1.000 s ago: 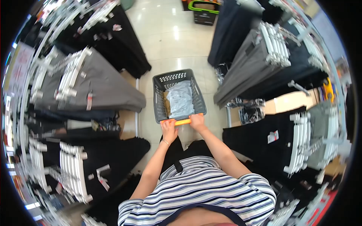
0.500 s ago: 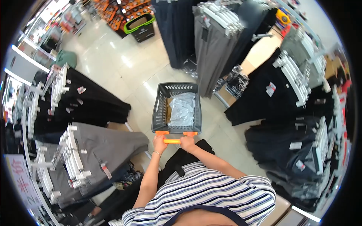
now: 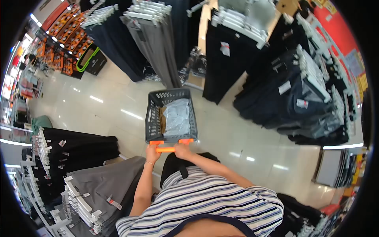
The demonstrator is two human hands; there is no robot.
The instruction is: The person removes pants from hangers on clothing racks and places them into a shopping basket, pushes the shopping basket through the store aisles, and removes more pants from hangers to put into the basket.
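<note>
A dark grey shopping basket [image 3: 152, 118] with perforated sides is in front of my body. Inside it lies a white plastic-wrapped package [image 3: 177, 117], with something brown along its left side. My left hand [image 3: 152, 153] is closed round the left part of the orange handle [image 3: 166, 149] at the basket's near end. Further right on the same handle, my right hand [image 3: 182, 150] is closed too. The middle of the bar shows between the two hands.
Grey trousers [image 3: 156, 49] and black trousers [image 3: 223, 59] hang ahead. More dark clothes [image 3: 276, 94] hang at the right, with grey trousers [image 3: 106, 181] at the lower left. A black basket with a green rim [image 3: 96, 64] stands at the upper left. Shiny tiled floor [image 3: 114, 98] runs between the racks.
The view has turned to the right, so the racks and the green-rimmed basket have shifted left. Both hands still hold the handle, and the basket sits slightly further left in view.
</note>
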